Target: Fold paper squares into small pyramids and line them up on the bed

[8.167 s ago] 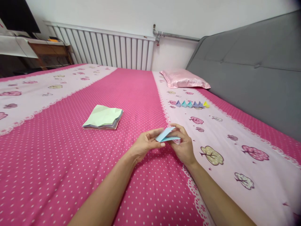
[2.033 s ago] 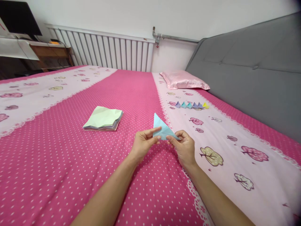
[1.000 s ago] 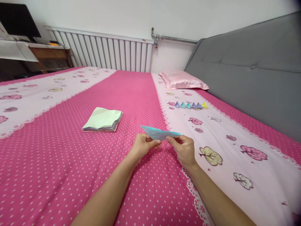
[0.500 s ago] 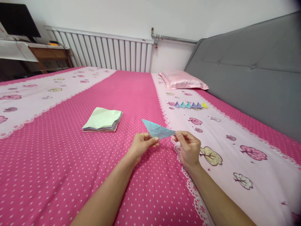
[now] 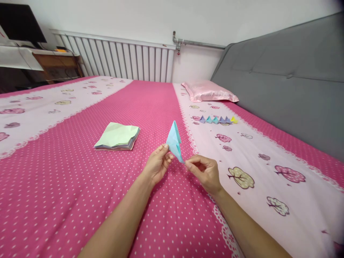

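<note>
A folded piece of light blue origami paper is held up above the bed, one point upward and another slanting down to the right. My left hand pinches its left edge between thumb and fingers. With thumb and index finger, my right hand grips the lower right tip. To the left, a stack of coloured paper sheets lies on the pink dotted cover, a pale green sheet on top. Further off to the right, several small folded paper boats stand in a row, in purple, turquoise and yellow.
The bed cover spreads under everything, with printed trees on its pale stripes. A pink pillow rests near the grey padded headboard. Along the wall runs a white radiator. A monitor sits on a desk at far left.
The blue paper has turned from lying nearly level to standing with a point upward. My right hand has moved left and down, while my left hand has shifted slightly up its edge.
</note>
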A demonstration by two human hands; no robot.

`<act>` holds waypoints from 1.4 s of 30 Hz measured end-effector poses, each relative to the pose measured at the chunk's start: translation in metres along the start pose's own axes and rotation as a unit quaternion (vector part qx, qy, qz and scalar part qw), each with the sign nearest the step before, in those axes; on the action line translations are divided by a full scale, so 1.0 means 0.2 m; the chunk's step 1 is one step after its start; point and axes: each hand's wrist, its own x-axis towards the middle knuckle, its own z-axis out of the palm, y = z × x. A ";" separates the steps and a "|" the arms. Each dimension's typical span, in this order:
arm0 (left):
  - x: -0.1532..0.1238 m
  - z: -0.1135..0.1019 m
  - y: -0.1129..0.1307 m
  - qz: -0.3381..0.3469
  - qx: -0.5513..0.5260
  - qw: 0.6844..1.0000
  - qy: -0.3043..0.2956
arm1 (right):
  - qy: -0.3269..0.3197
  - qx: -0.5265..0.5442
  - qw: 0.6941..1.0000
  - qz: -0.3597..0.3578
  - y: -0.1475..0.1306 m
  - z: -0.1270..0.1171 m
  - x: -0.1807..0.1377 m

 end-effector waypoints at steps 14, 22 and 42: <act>0.00 -0.02 -0.05 0.021 0.112 0.988 -0.102 | 0.019 0.129 0.990 0.058 0.04 0.00 0.02; 0.00 -0.02 -0.05 0.008 0.139 0.984 -0.112 | -0.023 0.156 0.985 0.065 0.04 0.01 0.02; -0.01 -0.02 -0.07 0.041 0.219 0.972 -0.080 | 0.028 0.130 0.990 0.045 0.05 0.02 0.03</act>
